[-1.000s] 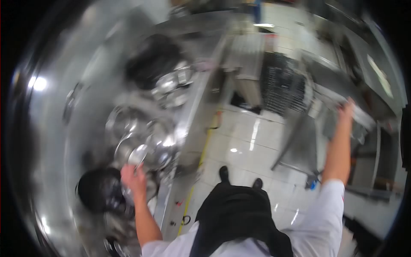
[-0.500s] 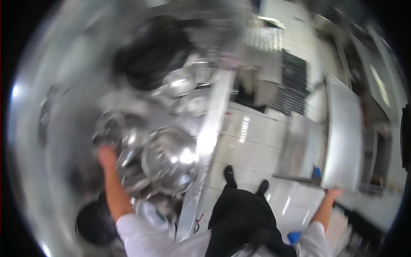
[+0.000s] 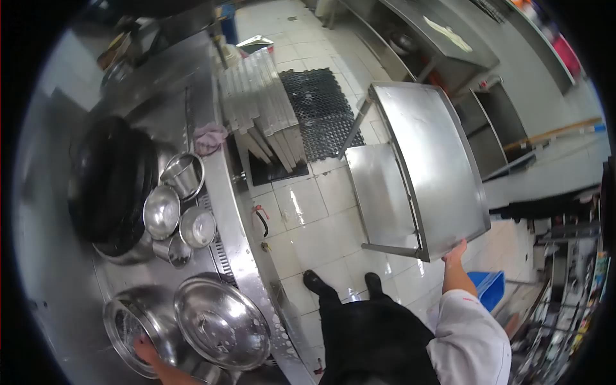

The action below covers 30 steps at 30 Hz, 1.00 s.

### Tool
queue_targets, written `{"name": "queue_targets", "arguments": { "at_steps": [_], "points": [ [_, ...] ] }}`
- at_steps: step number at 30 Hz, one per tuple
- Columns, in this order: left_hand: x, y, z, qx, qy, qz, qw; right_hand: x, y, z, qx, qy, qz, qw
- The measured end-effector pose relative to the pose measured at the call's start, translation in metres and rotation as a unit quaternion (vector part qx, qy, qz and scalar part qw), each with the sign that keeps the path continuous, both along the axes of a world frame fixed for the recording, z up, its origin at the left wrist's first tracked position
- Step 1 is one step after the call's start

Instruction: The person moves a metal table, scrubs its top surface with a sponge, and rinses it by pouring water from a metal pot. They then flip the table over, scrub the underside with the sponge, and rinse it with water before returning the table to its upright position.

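Observation:
My left hand (image 3: 146, 348) is closed, at the lower left over a round steel pot (image 3: 117, 321) on the sink counter. What its fingers grip, if anything, is hidden. A large domed steel lid (image 3: 221, 321) lies just to the right of that pot. On the other side, my right hand (image 3: 454, 251) grips the near corner of a steel table (image 3: 436, 154) with a lower shelf (image 3: 382, 192).
Several small steel pots (image 3: 162, 212) stand by black pans (image 3: 109, 186) on the wet counter. A pink cloth (image 3: 209, 138) lies on its edge. Metal panels (image 3: 256, 90) lean near a black mat (image 3: 317, 109). A blue bin (image 3: 487, 289) is beyond my right arm.
The view has swung to the right and grown sharper, so the counter sits further left. My left hand stays over the steel pots, and my right hand stays at the table's corner.

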<state>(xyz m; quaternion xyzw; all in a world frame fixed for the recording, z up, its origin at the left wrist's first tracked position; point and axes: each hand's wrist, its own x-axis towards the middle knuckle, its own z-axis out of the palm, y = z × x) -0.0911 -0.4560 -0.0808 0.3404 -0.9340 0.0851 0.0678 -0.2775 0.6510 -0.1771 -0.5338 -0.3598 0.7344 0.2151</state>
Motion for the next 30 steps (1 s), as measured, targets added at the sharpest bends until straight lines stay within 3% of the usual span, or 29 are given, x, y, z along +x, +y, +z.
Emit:
{"name": "queue_targets", "arguments": {
  "at_steps": [1,2,4,8,9,10,11,12,14,16,18,21,22,23,24,25,27,30],
  "points": [
    [-0.014,0.037,0.027,0.043,0.053,0.081,0.994,0.008,0.008,-0.013,-0.004,0.043,-0.001,0.999],
    [-0.024,0.055,0.038,0.035,0.049,0.065,0.996,0.013,0.008,-0.013,-0.011,0.039,-0.017,0.999],
    [-0.025,0.082,0.06,0.006,0.234,0.201,0.951,0.011,0.004,-0.009,-0.028,0.023,-0.029,0.999],
    [-0.04,0.149,0.122,-0.073,0.332,0.122,0.933,-0.001,0.013,-0.02,0.006,0.034,-0.028,0.999],
    [-0.043,0.167,0.139,-0.082,0.336,0.123,0.93,-0.011,0.0,-0.006,0.081,-0.171,-0.105,0.976],
    [-0.046,0.186,0.154,-0.096,0.339,0.067,0.934,-0.02,-0.012,0.007,0.154,-0.365,-0.174,0.901],
    [-0.049,0.209,0.166,-0.109,0.338,0.015,0.934,-0.023,-0.012,0.0,0.397,-0.468,-0.098,0.784],
    [-0.052,0.237,0.181,-0.108,0.344,-0.031,0.932,-0.027,-0.014,-0.005,0.609,-0.524,-0.013,0.595],
    [-0.071,0.3,0.204,-0.087,0.368,-0.087,0.922,-0.053,-0.054,0.037,0.758,-0.3,0.201,0.543],
    [-0.086,0.358,0.215,-0.054,0.38,-0.132,0.914,-0.082,-0.095,0.049,0.754,-0.19,0.373,0.506],
    [-0.107,0.411,0.214,0.03,0.403,-0.198,0.893,-0.119,-0.117,0.044,0.579,-0.041,0.488,0.652],
    [-0.151,0.502,0.193,0.228,0.424,-0.263,0.836,-0.16,-0.133,0.056,0.535,-0.044,0.59,0.603],
    [-0.164,0.526,0.181,0.226,0.384,-0.28,0.85,-0.172,-0.137,0.046,0.573,-0.029,0.552,0.605],
    [-0.179,0.567,0.175,0.333,0.373,-0.246,0.831,-0.18,-0.14,0.039,0.609,-0.014,0.51,0.607],
    [-0.198,0.583,0.147,0.312,0.363,-0.32,0.818,-0.188,-0.137,0.036,0.633,-0.004,0.508,0.584],
    [-0.216,0.612,0.13,0.308,0.336,-0.331,0.826,-0.199,-0.134,0.037,0.636,-0.003,0.512,0.578],
    [-0.253,0.659,0.102,0.399,0.264,-0.364,0.799,-0.229,-0.129,0.039,0.647,-0.013,0.547,0.531],
    [-0.328,0.708,0.061,0.39,0.221,-0.516,0.73,-0.288,-0.13,0.018,0.667,0.016,0.517,0.537]
  ]
}}
